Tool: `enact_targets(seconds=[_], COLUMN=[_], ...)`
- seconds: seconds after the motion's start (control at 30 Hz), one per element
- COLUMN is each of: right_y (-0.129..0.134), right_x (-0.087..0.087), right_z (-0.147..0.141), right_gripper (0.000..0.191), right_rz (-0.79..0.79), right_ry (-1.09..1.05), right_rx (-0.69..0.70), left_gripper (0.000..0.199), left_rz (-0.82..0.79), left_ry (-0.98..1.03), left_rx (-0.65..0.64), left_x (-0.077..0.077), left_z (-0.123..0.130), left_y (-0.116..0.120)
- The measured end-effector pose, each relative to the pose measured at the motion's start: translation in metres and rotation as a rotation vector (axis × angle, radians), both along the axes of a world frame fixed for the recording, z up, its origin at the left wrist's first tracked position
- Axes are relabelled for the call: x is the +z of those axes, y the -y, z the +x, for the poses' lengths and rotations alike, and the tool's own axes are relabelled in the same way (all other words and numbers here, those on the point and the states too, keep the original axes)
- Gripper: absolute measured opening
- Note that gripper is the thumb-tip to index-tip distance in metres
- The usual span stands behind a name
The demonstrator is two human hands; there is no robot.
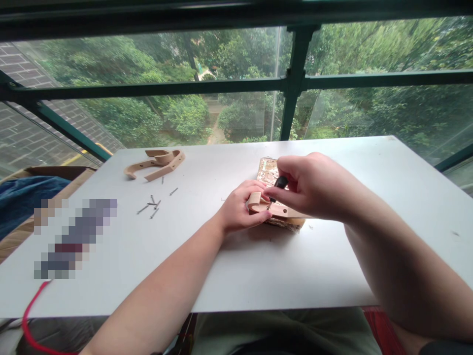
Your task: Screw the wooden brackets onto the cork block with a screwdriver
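A black-handled screwdriver (281, 183) is gripped in my right hand (314, 187), its tip pointing down at a small screw in a pale wooden hook piece (280, 209). My left hand (242, 206) holds the curved end of that hook piece, with the thumb beside the screw. A hole shows in the wood to the right of the screw. Beneath the piece lies a wooden block (266, 168) that looks wrapped in clear film or tape. My right hand hides part of the block and the far end of the hook piece.
Several loose screws (154, 203) lie on the white table (295, 276), left of my hands. Curved wooden hooks (162, 165) sit at the back left. A blurred-out object (76, 239) and a red cord (27, 315) are at the left. Windows rise beyond the table.
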State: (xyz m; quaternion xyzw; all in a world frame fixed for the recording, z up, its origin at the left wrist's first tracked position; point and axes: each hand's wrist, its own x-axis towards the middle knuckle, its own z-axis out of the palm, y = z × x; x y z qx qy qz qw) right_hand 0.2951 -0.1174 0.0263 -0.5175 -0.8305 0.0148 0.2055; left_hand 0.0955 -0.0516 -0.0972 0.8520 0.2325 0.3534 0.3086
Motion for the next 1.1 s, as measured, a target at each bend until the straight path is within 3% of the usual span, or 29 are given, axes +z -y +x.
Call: enact_targets(seconds=[0.17, 0.3, 0.43, 0.6, 0.87, 1.0, 1.1], right_y=[-0.001, -0.002, -0.004, -0.005, -0.007, -0.008, -0.009], right_x=[-0.003, -0.004, -0.004, -0.001, 0.001, -0.001, -0.001], right_z=[-0.001, -0.003, -0.001, 0.009, 0.014, 0.014, 0.015], right_gripper=[0.036, 0.031, 0.013, 0.025, 0.017, 0.016, 0.016], right_rz=[0.003, -0.005, -0.050, -0.163, -0.232, -0.219, -0.218], right_ry=[-0.030, -0.064, -0.098, -0.096, -0.091, -0.098, -0.093], right_rx=[-0.023, 0.020, 0.178, 0.395, 0.343, 0.313, 0.290], left_gripper=[0.044, 0.038, 0.034, 0.039, 0.032, 0.042, 0.047], left_rz=[-0.044, -0.146, -0.277, -0.328, -0.285, -0.197, -0.238], left_ry=[0.060, 0.073, 0.111, 0.145, 0.159, 0.125, 0.164], left_rx=[0.033, 0.049, 0.096, 0.123, 0.029, -0.056, -0.080], left_x=[0.001, 0.004, 0.003, -0.001, 0.003, 0.002, -0.004], left_z=[0.002, 0.005, 0.008, 0.008, 0.004, -0.002, -0.005], left_y=[0.005, 0.011, 0.014, 0.014, 0.011, 0.004, -0.001])
